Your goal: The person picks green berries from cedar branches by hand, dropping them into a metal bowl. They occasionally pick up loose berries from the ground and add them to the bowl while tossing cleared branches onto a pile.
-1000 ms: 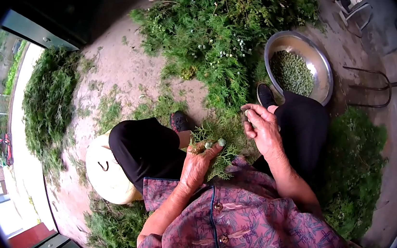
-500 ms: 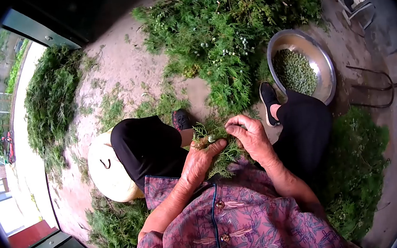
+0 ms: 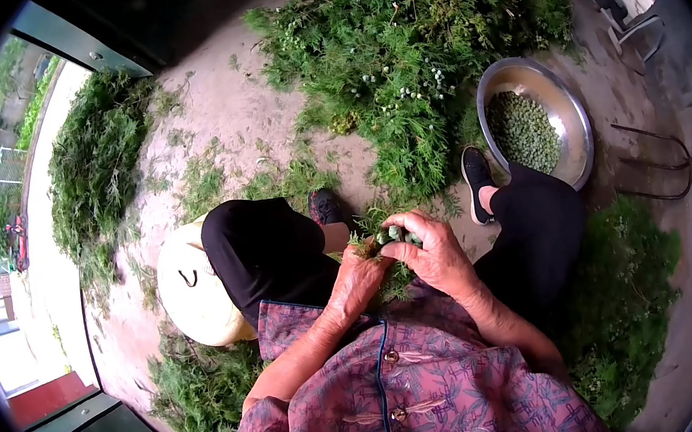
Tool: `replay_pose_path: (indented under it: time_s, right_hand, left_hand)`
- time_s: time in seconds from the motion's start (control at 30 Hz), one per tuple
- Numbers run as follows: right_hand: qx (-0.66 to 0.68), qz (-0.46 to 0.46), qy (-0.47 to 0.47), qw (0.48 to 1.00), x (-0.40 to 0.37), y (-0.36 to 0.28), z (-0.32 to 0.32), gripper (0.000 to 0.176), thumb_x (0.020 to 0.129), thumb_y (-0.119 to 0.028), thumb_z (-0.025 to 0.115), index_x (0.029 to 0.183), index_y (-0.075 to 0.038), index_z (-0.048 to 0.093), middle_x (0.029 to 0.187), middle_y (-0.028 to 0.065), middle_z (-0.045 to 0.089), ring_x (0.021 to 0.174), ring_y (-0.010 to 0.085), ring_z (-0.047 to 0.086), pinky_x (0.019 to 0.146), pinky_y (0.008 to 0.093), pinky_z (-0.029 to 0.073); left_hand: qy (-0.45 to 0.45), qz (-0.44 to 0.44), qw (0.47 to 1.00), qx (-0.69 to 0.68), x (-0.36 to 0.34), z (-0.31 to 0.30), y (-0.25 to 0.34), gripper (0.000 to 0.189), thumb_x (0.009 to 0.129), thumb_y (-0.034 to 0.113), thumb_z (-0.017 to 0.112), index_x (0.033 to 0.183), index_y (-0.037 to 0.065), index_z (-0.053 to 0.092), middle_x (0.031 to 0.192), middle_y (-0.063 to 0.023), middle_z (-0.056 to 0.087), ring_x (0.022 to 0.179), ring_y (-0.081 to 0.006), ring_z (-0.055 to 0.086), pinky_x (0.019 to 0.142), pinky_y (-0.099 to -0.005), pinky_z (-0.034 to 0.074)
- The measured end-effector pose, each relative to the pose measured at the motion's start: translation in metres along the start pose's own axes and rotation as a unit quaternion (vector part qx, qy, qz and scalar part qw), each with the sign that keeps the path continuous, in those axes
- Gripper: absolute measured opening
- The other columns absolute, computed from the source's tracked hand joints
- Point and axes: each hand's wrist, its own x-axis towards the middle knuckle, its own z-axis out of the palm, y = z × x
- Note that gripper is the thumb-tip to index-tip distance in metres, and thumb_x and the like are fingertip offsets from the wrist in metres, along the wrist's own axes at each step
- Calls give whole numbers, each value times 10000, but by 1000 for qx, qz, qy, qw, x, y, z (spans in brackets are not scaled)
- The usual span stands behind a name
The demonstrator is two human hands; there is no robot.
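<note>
In front of my shirt, my left hand (image 3: 358, 280) is closed round an evergreen sprig (image 3: 400, 282) with flat, scaly leaves. Beside it my right hand (image 3: 438, 258) has its thumb and fingers bent in around several green berry-like cones (image 3: 395, 233). The fingertips of both hands nearly meet at the sprig. Whether those cones are still joined to the stem is hidden by the fingers. A steel basin (image 3: 581, 145) stands beyond my right knee, with many small green cones (image 3: 525, 131) inside it.
A large heap of evergreen branches (image 3: 397, 59) lies ahead, some bearing pale cones. More branches are piled at the left (image 3: 96, 166), lower left (image 3: 205, 399) and right (image 3: 623, 288). A metal fork-like tool (image 3: 682, 160) lies right of the basin. A pale round container (image 3: 193, 287) stands by my left knee.
My right hand has moved left and closed in around the cones by my left hand. Several cones now show at its fingers, where one showed at the sprig before. The view has shifted slightly.
</note>
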Motion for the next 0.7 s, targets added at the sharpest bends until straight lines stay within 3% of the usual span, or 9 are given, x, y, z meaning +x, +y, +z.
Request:
replay_pose_path:
  time_s: [0.07,0.1,0.17,0.23,0.37,0.4,0.47,0.63,0.7]
  right_hand:
    - [-45,25,27,998,-5,1,12,314,753,-198,694,969,-9,567,835,122,578,730,272,574,644,348,457]
    - [-69,9,26,997,-5,6,14,296,773,-200,683,951,1,559,787,104,574,641,203,573,567,319,453]
    - [21,122,-22,992,-7,6,5,273,797,-204,663,936,6,557,753,76,565,571,150,548,506,287,435]
    - [178,227,-33,957,-12,13,0,236,833,-210,629,935,-11,555,698,14,528,466,62,468,406,216,364]
    - [403,443,64,798,-14,8,-9,175,870,-205,569,925,-44,527,656,-3,473,443,67,408,376,191,267]
    - [497,388,60,774,-16,26,-18,166,886,-212,543,874,-49,513,668,4,472,445,71,406,373,192,248]
    - [420,386,51,820,-17,38,-37,160,879,-207,556,859,-56,509,667,5,474,451,75,415,377,187,253]
    - [338,315,-3,887,-12,13,-37,163,838,-92,603,989,-33,581,670,-32,499,493,20,457,428,163,347]
    - [168,218,-38,961,-11,16,-26,198,797,-114,648,958,-12,594,687,11,545,530,71,496,477,221,401]
  left_hand:
    - [-18,67,994,87,-2,1,-17,72,820,28,569,886,1,574,670,-28,584,619,-70,522,538,-282,434]
    - [-41,134,973,184,0,-3,-25,72,822,31,568,888,4,573,670,-34,588,619,-70,527,536,-281,435]
    - [-68,63,987,129,0,-4,-24,79,830,71,578,863,-1,579,662,-62,599,595,-86,538,527,-290,435]
    - [-103,-125,986,40,1,-7,10,148,834,140,594,822,-7,588,665,-136,605,556,-155,562,522,-318,439]
    - [-133,-41,986,87,2,-3,-35,172,851,165,591,872,-5,611,647,-67,600,551,-92,522,517,-294,428]
    - [-123,-97,987,16,0,-3,-29,151,850,144,591,881,-2,611,678,-45,607,583,-81,527,534,-279,435]
    - [-105,-211,964,-124,-2,-3,-12,114,847,104,593,899,5,613,742,0,622,649,-60,537,568,-251,451]
    - [-95,-204,967,-116,4,3,-14,125,856,117,585,925,18,617,758,6,628,657,-60,543,579,-243,454]
    - [-108,-146,983,-42,3,3,-11,151,861,137,578,922,2,606,729,8,611,639,-57,512,562,-254,435]
